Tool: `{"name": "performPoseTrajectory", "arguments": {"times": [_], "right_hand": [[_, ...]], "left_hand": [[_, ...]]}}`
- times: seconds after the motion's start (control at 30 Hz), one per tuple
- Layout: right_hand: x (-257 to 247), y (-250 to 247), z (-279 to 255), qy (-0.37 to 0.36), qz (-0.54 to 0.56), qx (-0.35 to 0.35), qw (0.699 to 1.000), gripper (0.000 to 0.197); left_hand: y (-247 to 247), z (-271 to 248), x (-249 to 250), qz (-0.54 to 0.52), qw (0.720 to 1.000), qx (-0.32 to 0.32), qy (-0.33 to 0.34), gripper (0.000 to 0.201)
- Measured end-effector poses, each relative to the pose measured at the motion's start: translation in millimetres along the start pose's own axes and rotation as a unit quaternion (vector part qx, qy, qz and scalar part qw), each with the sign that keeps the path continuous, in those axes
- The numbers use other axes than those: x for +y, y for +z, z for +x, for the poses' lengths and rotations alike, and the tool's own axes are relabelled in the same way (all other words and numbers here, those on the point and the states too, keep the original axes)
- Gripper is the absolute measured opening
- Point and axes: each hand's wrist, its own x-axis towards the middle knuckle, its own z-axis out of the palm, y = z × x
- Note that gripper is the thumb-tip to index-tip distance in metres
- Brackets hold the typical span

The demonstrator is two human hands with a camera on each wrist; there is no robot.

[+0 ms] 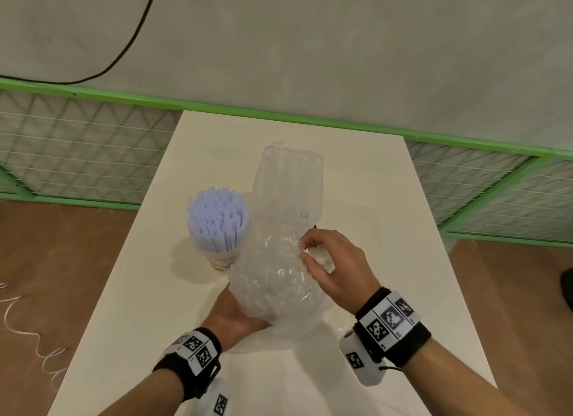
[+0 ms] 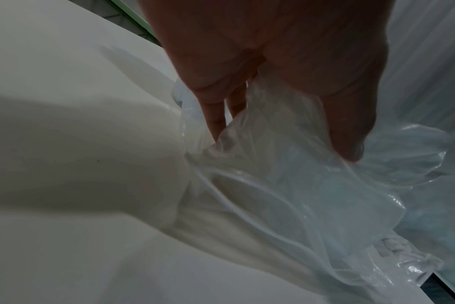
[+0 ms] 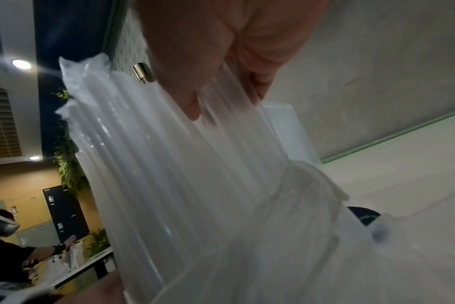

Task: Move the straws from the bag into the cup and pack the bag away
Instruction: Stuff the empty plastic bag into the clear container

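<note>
Straws (image 1: 217, 220) already upright in cup (image 1: 221, 259), just left of the grip. Bag (image 1: 279, 279) bunched between both hands above table (image 1: 130, 291), far end still stretched out flat. Left hand (image 1: 231, 318) cupped under the crumple, thumb and fingers curled into film. Right hand (image 1: 333, 268) pinching folds on top. Likely packing step: next, gathering the loose far end inward, without knocking the cup.
</note>
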Motion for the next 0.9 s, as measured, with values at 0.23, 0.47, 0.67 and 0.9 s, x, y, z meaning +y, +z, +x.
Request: {"name": "performPoseTrajectory", "arguments": {"times": [0.23,0.47,0.67,0.9], "right_hand": [[-4,4,2,-0.005,-0.027,0.061,0.998,0.023],[-2,6,9,-0.053,-0.045,0.082,0.994,0.027],[-10,-15,21,-0.051,-0.038,0.085,0.994,0.021],[-16,-45,47,-0.068,-0.047,0.142,0.986,0.026]], "left_hand": [[0,-2,1,-0.018,1.000,0.013,0.010,0.079],[2,-3,2,-0.042,0.999,0.015,0.010,0.079],[2,-1,-3,-0.051,0.999,0.013,-0.003,0.087],[1,-3,-2,-0.050,0.999,0.016,0.008,0.081]]}}
